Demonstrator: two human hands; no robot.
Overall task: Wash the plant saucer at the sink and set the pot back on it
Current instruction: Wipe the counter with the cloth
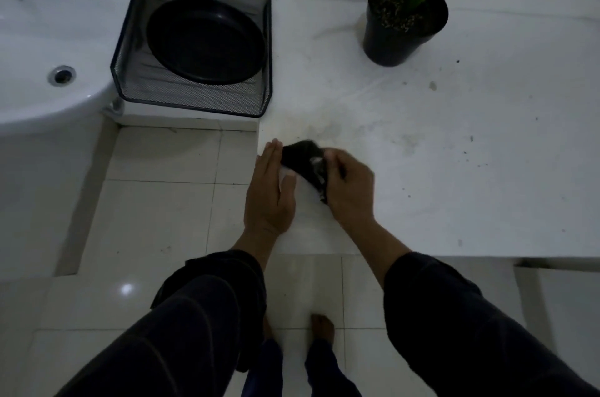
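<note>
Evidently I am on a side job: my right hand (349, 192) is curled round a dark cloth (303, 159) and presses it on the white counter (454, 169), while my left hand (269, 192) lies flat with straight fingers just beside the cloth at the counter's edge, holding nothing. Up and to the left of my grip the saucer (206, 41) sits in a mesh tray (194, 101) next to the sink (42, 49); I cannot tell whether it is washed. Far up to the right stands the pot (404, 29), well apart from it. Setting the pot on the saucer is still to do.
</note>
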